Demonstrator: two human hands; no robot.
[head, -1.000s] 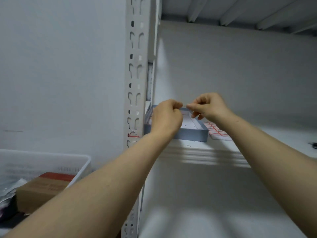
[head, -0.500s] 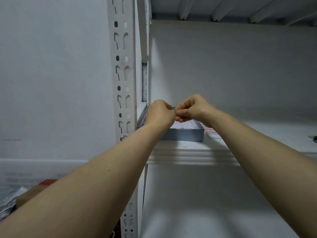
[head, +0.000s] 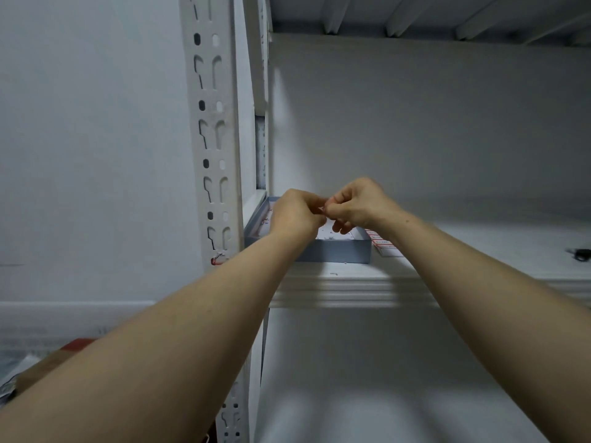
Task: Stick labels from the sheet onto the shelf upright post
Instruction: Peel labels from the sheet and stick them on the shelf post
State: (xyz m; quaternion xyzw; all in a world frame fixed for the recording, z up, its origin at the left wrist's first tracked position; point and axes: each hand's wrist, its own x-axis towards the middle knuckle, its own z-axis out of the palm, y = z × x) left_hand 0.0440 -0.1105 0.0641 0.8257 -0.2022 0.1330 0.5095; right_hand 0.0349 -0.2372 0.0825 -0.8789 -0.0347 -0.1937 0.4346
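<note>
My left hand (head: 295,215) and my right hand (head: 358,204) meet fingertip to fingertip above a shallow grey-blue box (head: 339,251) on the shelf. Between the fingertips both pinch a small red-edged label (head: 322,210), mostly hidden by the fingers. A label sheet (head: 383,243) with red-bordered labels lies on the shelf just right of the box, partly behind my right wrist. The white slotted upright post (head: 212,129) stands to the left of my hands; a crumpled red-edged label (head: 218,259) sticks on it low down.
The white shelf board (head: 351,284) runs to the right, with a small dark object (head: 579,253) near its right edge. Another shelf deck is overhead. Bottom left, a cardboard box (head: 48,362) sits in a translucent bin against the white wall.
The hands have come together from slightly apart, fingertips now joined on the label. The view has tilted up and right, so the post sits further left and the bin is lower.
</note>
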